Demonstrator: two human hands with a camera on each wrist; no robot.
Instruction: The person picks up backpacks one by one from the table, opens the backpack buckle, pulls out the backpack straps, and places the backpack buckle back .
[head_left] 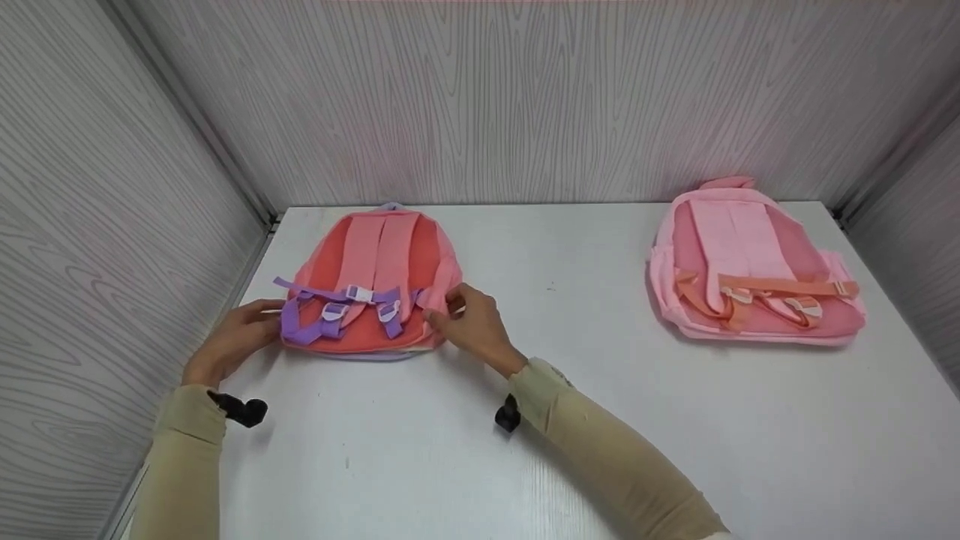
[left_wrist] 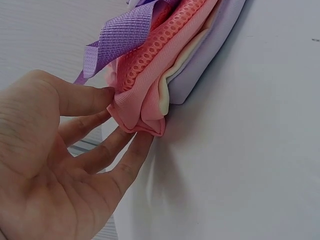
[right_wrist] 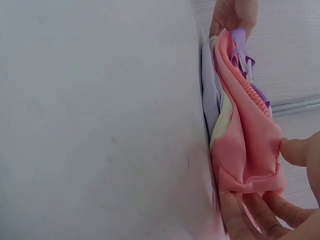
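A coral-pink backpack with purple straps lies on the table, its strap side up and its top toward the back wall. My left hand is at its lower left corner. In the left wrist view, the thumb meets the pink edge from above and the fingertips touch it from below. At the lower right side, my right hand grips the other corner. The right wrist view has the thumb on one side of the pink fabric and fingers under the other. A white buckle joins the purple strap.
A second, light pink backpack with orange straps lies at the right of the white table, also strap side up. Grey wood-grain panels stand behind and at both sides. The left panel is close to my left arm.
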